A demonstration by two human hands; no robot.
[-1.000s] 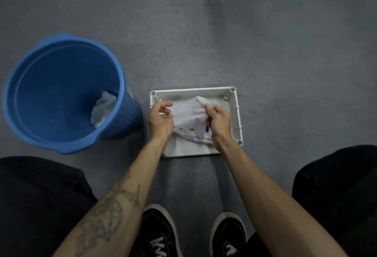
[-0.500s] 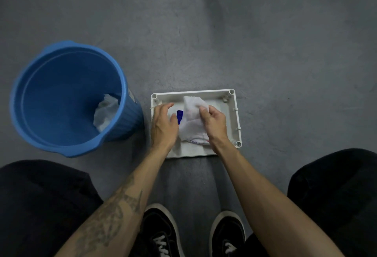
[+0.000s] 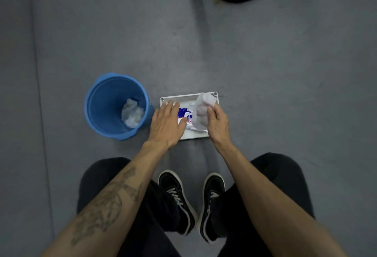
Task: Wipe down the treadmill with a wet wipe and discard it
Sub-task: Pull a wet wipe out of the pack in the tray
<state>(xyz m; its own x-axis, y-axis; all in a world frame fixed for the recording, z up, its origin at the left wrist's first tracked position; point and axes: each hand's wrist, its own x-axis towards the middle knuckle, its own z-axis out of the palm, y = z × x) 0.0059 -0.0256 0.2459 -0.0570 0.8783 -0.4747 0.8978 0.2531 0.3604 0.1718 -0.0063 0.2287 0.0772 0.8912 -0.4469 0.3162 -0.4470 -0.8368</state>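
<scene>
Over tray (image 3: 169, 99) | right hand (image 3: 216, 123) pinches one wipe (image 3: 204, 103) | left hand (image 3: 166, 123) flat on one pack (image 3: 182, 113)

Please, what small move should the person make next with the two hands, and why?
Probably lift the right hand up and away, drawing the wet wipe fully free. That hand already grips the wipe, which hangs above the white tray, while the left hand lies flat on the wipe pack, holding it down. The treadmill is not in view, so wiping comes after.
</scene>
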